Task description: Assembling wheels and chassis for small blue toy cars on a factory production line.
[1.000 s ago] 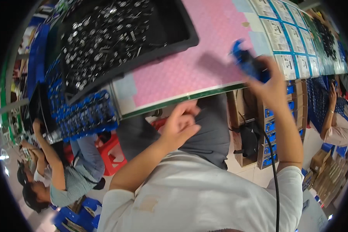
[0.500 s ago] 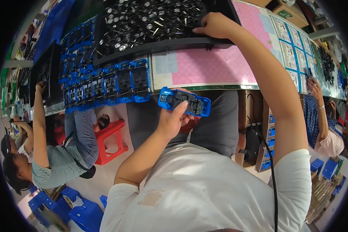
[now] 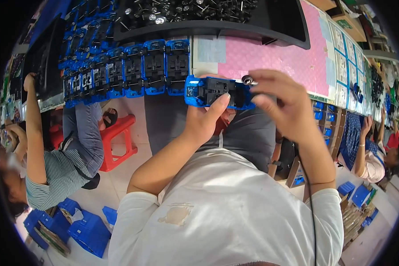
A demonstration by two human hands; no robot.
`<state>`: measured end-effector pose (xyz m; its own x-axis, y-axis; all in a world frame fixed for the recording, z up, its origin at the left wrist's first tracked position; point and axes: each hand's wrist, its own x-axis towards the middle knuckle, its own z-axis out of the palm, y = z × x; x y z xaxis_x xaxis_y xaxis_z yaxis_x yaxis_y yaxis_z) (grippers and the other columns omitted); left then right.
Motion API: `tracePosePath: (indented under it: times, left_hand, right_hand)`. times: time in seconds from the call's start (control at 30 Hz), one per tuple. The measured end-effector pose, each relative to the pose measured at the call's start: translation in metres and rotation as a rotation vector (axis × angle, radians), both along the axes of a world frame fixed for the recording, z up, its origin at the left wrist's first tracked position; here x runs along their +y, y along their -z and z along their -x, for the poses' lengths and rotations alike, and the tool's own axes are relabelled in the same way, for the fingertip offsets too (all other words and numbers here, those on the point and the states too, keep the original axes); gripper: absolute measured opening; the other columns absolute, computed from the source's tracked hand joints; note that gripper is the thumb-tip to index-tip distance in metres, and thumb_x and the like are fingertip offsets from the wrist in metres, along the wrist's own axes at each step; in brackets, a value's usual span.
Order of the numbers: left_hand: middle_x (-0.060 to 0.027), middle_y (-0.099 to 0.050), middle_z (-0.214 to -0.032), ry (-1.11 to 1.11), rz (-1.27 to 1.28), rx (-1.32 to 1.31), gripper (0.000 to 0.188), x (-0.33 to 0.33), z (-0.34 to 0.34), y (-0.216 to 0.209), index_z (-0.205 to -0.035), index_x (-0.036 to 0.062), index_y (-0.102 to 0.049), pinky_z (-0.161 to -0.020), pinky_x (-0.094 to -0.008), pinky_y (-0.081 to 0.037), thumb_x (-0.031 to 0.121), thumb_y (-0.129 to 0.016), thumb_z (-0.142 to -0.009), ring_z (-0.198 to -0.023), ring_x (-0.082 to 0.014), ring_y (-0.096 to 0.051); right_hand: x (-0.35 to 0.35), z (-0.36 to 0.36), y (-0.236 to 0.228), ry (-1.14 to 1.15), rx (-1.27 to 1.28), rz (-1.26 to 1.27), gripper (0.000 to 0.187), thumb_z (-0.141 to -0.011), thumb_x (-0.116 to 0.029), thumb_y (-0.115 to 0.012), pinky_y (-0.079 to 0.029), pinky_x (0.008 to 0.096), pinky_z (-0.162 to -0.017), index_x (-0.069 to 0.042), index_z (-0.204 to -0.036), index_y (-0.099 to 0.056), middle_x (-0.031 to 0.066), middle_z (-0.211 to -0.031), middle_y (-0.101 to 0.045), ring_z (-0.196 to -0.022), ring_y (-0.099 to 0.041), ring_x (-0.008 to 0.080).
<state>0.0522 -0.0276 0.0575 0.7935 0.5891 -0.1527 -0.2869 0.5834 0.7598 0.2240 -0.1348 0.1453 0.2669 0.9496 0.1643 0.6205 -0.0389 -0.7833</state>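
My left hand (image 3: pixel 202 123) grips a blue toy car body (image 3: pixel 215 90) from below, its black underside turned up and the thumb pressed on the chassis. Above my lap, it is held just off the table's front edge. At the right end of the car, my right hand (image 3: pixel 288 108) pinches a small wheel part (image 3: pixel 247 80) with a dark rim and shiny centre. Whether an axle runs from that wheel behind the fingers I cannot tell. The right fingertips are very close to the car's end.
A black tray (image 3: pixel 217 30) of wheels and axles stands ahead. Left of me lie several blue car bodies (image 3: pixel 154 66) in rows, undersides up. Pink sheeting (image 3: pixel 261 60) covers the table. Co-workers sit on both sides, and a red stool (image 3: pixel 119 142) is at lower left.
My right hand has come from the tray down to the car, now with a wheel part in its fingers. The car is slightly higher in view. The whole view has shifted a little.
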Motion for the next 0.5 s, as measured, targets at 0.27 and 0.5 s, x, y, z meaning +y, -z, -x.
tracePosePath:
  times: [0.27, 0.5]
  left_hand:
    - [-0.0054, -0.063, -0.097, 0.027, -0.043, 0.024, 0.035, -0.004, -0.007, 0.009, -0.123, 0.0044, -0.047, -0.066, -0.0239, -0.055, 0.014, -0.066, -0.094, -0.079, -0.0095, -0.065]
    - [-0.0049, -0.063, -0.097, -0.053, -0.057, 0.048, 0.036, -0.004, -0.005, 0.005, -0.123, 0.0046, -0.048, -0.066, -0.0243, -0.056, 0.012, -0.067, -0.093, -0.081, -0.009, -0.064]
  right_hand:
    - [-0.011, 0.015, 0.026, 0.016, -0.046, -0.01, 0.024, -0.074, -0.005, -0.081, -0.053, 0.0386, -0.086, -0.002, -0.091, -0.064, 0.0136, -0.12, -0.058, -0.102, -0.062, 0.0321]
    - [-0.006, 0.02, 0.034, -0.02, -0.167, -0.106, 0.026, -0.073, -0.005, -0.082, -0.052, 0.04, -0.087, -0.003, -0.089, -0.062, 0.014, -0.12, -0.061, -0.106, -0.061, 0.0335]
